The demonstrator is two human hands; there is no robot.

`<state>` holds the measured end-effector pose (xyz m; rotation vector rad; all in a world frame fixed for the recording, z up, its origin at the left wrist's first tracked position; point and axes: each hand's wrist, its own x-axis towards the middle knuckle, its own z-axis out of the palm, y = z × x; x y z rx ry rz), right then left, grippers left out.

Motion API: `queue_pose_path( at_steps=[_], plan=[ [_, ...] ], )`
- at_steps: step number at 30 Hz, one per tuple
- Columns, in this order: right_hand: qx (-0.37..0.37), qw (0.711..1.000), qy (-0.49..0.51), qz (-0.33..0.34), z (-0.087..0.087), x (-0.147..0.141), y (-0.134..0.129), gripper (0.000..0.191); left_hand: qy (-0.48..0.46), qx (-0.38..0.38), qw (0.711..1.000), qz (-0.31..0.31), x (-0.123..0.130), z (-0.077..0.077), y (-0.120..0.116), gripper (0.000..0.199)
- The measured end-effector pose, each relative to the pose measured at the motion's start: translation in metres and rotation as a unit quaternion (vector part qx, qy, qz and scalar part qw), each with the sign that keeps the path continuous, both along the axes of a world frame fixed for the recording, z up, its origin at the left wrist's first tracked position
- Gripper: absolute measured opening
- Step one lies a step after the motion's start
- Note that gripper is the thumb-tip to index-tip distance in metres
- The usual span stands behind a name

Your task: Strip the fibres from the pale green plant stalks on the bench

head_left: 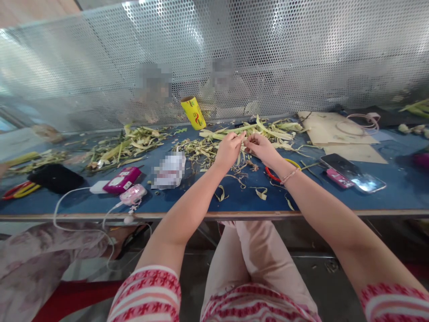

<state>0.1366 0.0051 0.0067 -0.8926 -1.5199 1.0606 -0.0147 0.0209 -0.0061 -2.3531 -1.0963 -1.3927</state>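
Note:
My left hand [229, 150] and my right hand [263, 149] meet over a pile of pale green and yellowish plant scraps [204, 150] on the blue table [187, 202]. The fingers of both are bent and closed, with the fingertips almost touching. Whatever lies between them is too small to make out. Long light green leaves [276, 130] lie just behind my hands. Beside my right wrist is a pair of red and yellow ring-shaped handles [273, 175], partly hidden by the forearm. A few loose peels [261, 193] lie nearer the front edge.
A yellow tube [193, 112] leans by the perforated metal screen [284, 62]. On the right are phones [355, 172] and cardboard [335, 129]. Left are another scrap pile [127, 145], a purple box [122, 180], a white cable and a black pouch [56, 178]. Someone's leg [50, 246] shows lower left.

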Motion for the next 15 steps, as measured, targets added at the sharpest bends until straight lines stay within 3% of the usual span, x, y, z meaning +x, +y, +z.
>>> queue_pose_path(
  at_steps=[5, 10, 13, 15],
  plan=[
    [-0.011, 0.999, 0.038, -0.009, 0.001, 0.0, 0.004, 0.023, -0.082, -0.057, 0.995, 0.023, 0.007, 0.009, -0.009, 0.024],
    [-0.022, 0.997, 0.075, 0.007, 0.004, 0.002, 0.003, 0.03, -0.104, -0.21, 0.97, 0.062, 0.01, 0.019, -0.024, 0.02],
    [-0.033, 0.995, 0.096, 0.005, 0.005, 0.002, 0.002, 0.034, -0.129, -0.307, 0.942, 0.032, 0.013, 0.019, -0.025, 0.018],
    [-0.033, 0.994, 0.101, -0.001, 0.006, 0.003, 0.002, 0.036, -0.188, -0.39, 0.901, -0.021, 0.016, 0.018, -0.022, 0.018]
  ],
)
